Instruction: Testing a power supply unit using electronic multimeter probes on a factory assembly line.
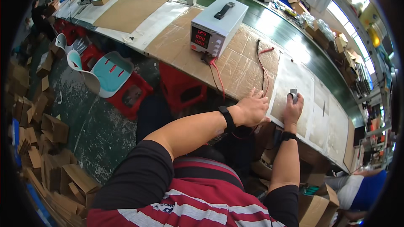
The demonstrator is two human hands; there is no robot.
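Note:
My left hand (253, 108) lies on the edge of the cardboard-covered bench with its fingers stretched out, beside the red and black test leads (264, 70). My right hand (292, 110) is closed around a small grey part with a rounded end (293, 94), held above the white bench surface; its exact kind is too small to tell. Farther off to the left stands a grey bench power supply (219, 25) with a black handle and a lit red display. Red and black wires (215, 68) hang from its front, over the bench edge.
Left of the bench are a teal-and-white chair (111, 73) and red plastic stools (183, 88). Cardboard boxes (78, 176) crowd the floor at lower left. Beyond the bench runs a shiny green surface (269, 14). Another person (366, 189) is at lower right.

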